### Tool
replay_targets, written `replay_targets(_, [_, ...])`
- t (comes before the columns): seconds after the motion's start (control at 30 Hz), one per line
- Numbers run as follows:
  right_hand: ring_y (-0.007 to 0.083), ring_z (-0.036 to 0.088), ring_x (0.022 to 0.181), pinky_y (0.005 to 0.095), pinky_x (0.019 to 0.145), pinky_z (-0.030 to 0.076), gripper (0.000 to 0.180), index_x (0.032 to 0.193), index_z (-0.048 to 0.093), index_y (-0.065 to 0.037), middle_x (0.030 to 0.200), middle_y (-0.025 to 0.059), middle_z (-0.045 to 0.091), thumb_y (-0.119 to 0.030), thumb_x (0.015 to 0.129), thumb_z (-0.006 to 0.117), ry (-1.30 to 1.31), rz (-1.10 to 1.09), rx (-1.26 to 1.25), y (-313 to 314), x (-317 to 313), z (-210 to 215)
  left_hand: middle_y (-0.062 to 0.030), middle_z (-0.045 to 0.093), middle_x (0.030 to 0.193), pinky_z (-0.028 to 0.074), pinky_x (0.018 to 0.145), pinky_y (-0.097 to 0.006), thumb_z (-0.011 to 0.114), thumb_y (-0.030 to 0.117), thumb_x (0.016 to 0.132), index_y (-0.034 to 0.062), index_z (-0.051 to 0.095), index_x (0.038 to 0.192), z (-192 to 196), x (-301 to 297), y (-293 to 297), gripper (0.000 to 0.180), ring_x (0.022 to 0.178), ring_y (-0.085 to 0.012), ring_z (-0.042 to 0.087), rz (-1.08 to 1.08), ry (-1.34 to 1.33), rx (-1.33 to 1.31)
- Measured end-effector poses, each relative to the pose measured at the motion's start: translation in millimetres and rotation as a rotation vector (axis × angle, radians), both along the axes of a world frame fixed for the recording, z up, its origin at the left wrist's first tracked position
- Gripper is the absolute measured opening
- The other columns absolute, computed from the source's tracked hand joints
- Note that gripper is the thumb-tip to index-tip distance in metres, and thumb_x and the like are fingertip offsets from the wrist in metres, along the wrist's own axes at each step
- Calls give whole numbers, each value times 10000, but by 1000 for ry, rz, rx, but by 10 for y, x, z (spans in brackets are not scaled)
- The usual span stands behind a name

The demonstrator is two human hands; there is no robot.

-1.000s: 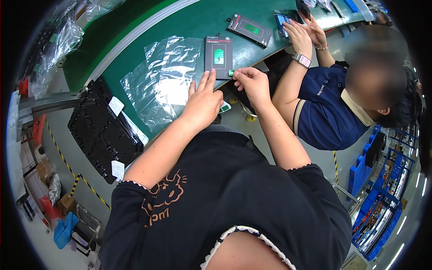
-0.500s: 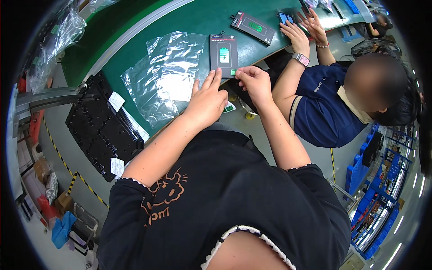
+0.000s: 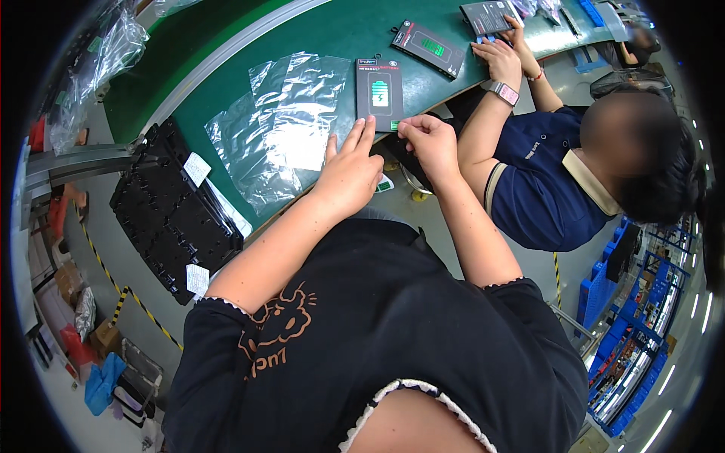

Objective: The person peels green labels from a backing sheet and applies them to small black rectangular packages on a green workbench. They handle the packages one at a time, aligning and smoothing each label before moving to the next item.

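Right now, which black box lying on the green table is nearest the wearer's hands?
The nearer box, with the left hand and right hand at its bottom corners; the slanted box lies farther off, untouched.

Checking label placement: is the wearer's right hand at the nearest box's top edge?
No, the right hand is at the lower right corner of the black box.

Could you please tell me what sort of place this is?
Probably a factory packing area: a green workbench carries black boxes and clear plastic bags, and striped floor tape shows below.
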State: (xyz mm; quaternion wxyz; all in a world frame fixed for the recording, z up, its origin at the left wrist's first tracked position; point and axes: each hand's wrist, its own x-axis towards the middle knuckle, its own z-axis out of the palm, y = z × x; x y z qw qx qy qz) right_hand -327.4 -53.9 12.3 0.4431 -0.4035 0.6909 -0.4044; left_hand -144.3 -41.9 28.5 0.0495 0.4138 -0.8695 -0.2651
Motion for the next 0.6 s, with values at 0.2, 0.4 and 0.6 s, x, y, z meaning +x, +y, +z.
replay_targets(0.2, [65,557,578,210,524,451,142,909,696,46,727,44,673,-71,832,678,-45,-28,26,0,21,29,-212,212,1551,212,1099,-603,622,200,871,57,630,852,-34,14,5,144,1440,-340,218,-4,15,-3])
replay_targets(0.4, [62,552,572,210,523,449,141,901,698,47,720,40,671,-74,832,680,-8,-18,37,-27,30,32,-224,211,1547,220,1095,-609,621,192,870,47,623,844,-36,14,5,147,1438,-352,220,-9,16,-13])
replay_targets(0.6, [62,548,568,211,524,449,137,895,697,48,715,37,669,-71,831,677,-8,-21,39,-24,19,30,-227,207,1547,226,1092,-612,625,186,865,43,624,843,-40,2,15,145,1440,-353,213,-10,17,-18])
